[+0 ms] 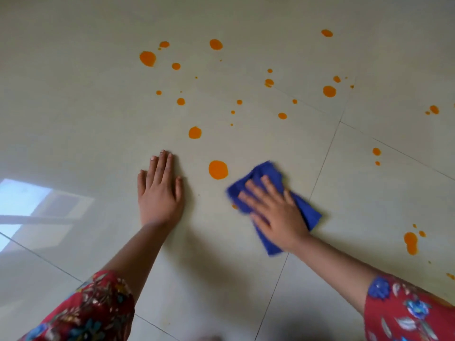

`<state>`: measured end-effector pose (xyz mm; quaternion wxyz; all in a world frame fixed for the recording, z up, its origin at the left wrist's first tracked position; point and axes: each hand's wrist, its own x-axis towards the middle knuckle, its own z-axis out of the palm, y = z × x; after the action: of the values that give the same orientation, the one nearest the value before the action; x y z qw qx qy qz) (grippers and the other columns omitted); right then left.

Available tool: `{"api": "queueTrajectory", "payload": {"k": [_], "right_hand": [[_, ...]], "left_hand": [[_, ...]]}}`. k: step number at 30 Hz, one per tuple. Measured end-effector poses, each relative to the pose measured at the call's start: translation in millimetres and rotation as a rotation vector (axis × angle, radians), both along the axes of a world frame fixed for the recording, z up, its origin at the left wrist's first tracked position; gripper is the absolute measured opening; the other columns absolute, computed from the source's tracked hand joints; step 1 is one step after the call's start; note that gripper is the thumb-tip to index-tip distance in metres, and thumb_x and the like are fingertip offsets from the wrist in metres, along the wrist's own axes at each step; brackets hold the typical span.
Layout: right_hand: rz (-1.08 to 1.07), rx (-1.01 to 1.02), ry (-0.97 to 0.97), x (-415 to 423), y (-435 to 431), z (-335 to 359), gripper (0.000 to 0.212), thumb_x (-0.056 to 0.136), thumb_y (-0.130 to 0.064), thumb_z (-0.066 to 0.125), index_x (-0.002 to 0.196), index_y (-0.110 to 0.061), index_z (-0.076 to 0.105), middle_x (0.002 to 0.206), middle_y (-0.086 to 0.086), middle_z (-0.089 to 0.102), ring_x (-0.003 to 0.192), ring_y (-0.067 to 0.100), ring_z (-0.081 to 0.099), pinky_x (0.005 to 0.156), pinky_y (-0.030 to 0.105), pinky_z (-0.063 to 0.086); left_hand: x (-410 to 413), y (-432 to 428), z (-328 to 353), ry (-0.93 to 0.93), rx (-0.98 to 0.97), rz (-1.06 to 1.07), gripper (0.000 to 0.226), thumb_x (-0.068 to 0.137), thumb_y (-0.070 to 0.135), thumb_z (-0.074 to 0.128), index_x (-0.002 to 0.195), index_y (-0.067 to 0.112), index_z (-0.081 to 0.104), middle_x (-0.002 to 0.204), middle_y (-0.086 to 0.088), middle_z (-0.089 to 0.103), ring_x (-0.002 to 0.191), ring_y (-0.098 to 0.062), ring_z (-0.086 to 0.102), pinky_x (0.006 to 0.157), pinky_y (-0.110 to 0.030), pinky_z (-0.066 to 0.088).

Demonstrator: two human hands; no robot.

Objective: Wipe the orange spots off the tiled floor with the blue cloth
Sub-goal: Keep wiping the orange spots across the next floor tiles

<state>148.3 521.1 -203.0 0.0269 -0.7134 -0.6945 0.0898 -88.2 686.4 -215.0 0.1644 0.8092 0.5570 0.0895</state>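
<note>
Left hand [160, 190] flat, fingers together; right hand [273, 212] flat, fingers spread.

Bright window reflection [29, 207] gleams at the left edge, and 2 red floral sleeves [93, 313] frame the bottom corners, the right one [406, 313] showing blue flowers.

Blue cloth [305, 207] beside orange spots [218, 170]

Tiled floor [73, 107] under orange spots [218, 170], blue cloth [264, 169].
</note>
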Motion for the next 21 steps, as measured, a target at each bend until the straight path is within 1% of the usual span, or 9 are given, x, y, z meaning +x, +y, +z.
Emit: {"api": "queueTrajectory", "payload": {"k": [2, 4, 6, 9, 11, 14, 17, 19, 21], "right_hand": [[0.409, -0.025, -0.027, -4.1, -38.1, -8.3, 0.056, 0.096, -0.047, 0.037, 0.15, -0.043, 0.021, 0.161, -0.013, 0.015, 0.149, 0.023, 0.012, 0.111, 0.049, 0.02], [0.598, -0.045, -0.045, 22.1, -61.8, -2.8, 0.057, 0.096, -0.049, 0.038, 0.15, -0.044, 0.02, 0.161, -0.016, 0.014, 0.15, 0.021, 0.011, 0.115, 0.048, 0.012], [0.549, -0.049, -0.067, 50.4, -58.2, -0.1, 0.055, 0.096, -0.049, 0.036, 0.149, -0.045, 0.022, 0.16, -0.016, 0.019, 0.149, 0.02, 0.014, 0.115, 0.049, 0.011], [0.106, -0.029, -0.067, 49.2, -12.4, 8.0, 0.052, 0.097, -0.048, 0.032, 0.149, -0.042, 0.026, 0.159, -0.011, 0.024, 0.149, 0.022, 0.016, 0.111, 0.054, 0.024], [-0.03, 0.005, -0.031, 12.3, 18.2, 10.2, 0.054, 0.095, -0.046, 0.036, 0.148, -0.038, 0.032, 0.158, -0.009, 0.026, 0.148, 0.026, 0.02, 0.108, 0.056, 0.029], [0.22, 0.023, -0.031, -39.5, 12.7, -1.7, 0.057, 0.093, -0.046, 0.04, 0.149, -0.04, 0.029, 0.16, -0.01, 0.021, 0.149, 0.025, 0.016, 0.109, 0.052, 0.026], [0.454, 0.021, -0.018, -51.9, -12.0, -8.0, 0.056, 0.097, -0.048, 0.039, 0.15, -0.042, 0.023, 0.161, -0.013, 0.013, 0.15, 0.022, 0.008, 0.116, 0.05, 0.013], [0.487, 0.024, -0.006, -53.2, -1.5, -4.8, 0.054, 0.098, -0.049, 0.038, 0.15, -0.042, 0.024, 0.161, -0.013, 0.014, 0.15, 0.022, 0.007, 0.118, 0.052, 0.01], [0.454, 0.021, -0.008, -56.3, 32.2, -1.9, 0.053, 0.097, -0.048, 0.038, 0.148, -0.042, 0.028, 0.16, -0.012, 0.019, 0.15, 0.022, 0.01, 0.118, 0.053, 0.01]], "left_hand": [[-0.6, -0.3, 0.1, 0.002, -0.002, 0.006, 0.056, 0.1, 0.034, 0.03, 0.154, 0.025, 0.018, 0.162, 0.008, 0.013, 0.15, -0.012, 0.006, 0.121, -0.038, 0.006], [1.0, -0.8, 1.2, 0.005, 0.006, 0.002, 0.057, 0.099, 0.035, 0.027, 0.154, 0.025, 0.018, 0.162, 0.008, 0.013, 0.15, -0.011, 0.005, 0.121, -0.037, 0.005], [0.8, -0.2, 0.4, 0.006, 0.01, 0.006, 0.057, 0.099, 0.035, 0.027, 0.154, 0.025, 0.018, 0.162, 0.008, 0.013, 0.15, -0.011, 0.005, 0.121, -0.037, 0.005], [1.1, -1.3, -0.2, 0.009, 0.014, 0.008, 0.057, 0.099, 0.033, 0.029, 0.154, 0.025, 0.018, 0.162, 0.008, 0.013, 0.15, -0.013, 0.006, 0.121, -0.038, 0.006], [1.2, -1.2, 1.7, 0.0, 0.018, 0.014, 0.056, 0.1, 0.03, 0.033, 0.154, 0.024, 0.019, 0.162, 0.007, 0.014, 0.15, -0.013, 0.007, 0.121, -0.038, 0.006], [1.3, -1.6, 4.7, -0.047, 0.015, 0.019, 0.054, 0.1, 0.023, 0.039, 0.152, 0.023, 0.026, 0.161, 0.006, 0.019, 0.149, -0.014, 0.011, 0.121, -0.036, 0.007], [0.9, 3.5, 8.1, -0.177, 0.006, 0.089, 0.046, 0.098, 0.02, 0.039, 0.144, 0.024, 0.043, 0.155, 0.005, 0.035, 0.145, -0.015, 0.025, 0.118, -0.033, 0.014], [3.5, 13.4, 11.4, -0.225, 0.037, 0.154, 0.045, 0.093, 0.019, 0.042, 0.137, 0.026, 0.052, 0.151, 0.006, 0.042, 0.139, -0.017, 0.035, 0.113, -0.033, 0.021], [9.2, 29.3, 12.6, -0.203, 0.067, 0.184, 0.046, 0.091, 0.016, 0.046, 0.136, 0.025, 0.052, 0.153, 0.005, 0.039, 0.14, -0.019, 0.034, 0.114, -0.035, 0.022]]}}
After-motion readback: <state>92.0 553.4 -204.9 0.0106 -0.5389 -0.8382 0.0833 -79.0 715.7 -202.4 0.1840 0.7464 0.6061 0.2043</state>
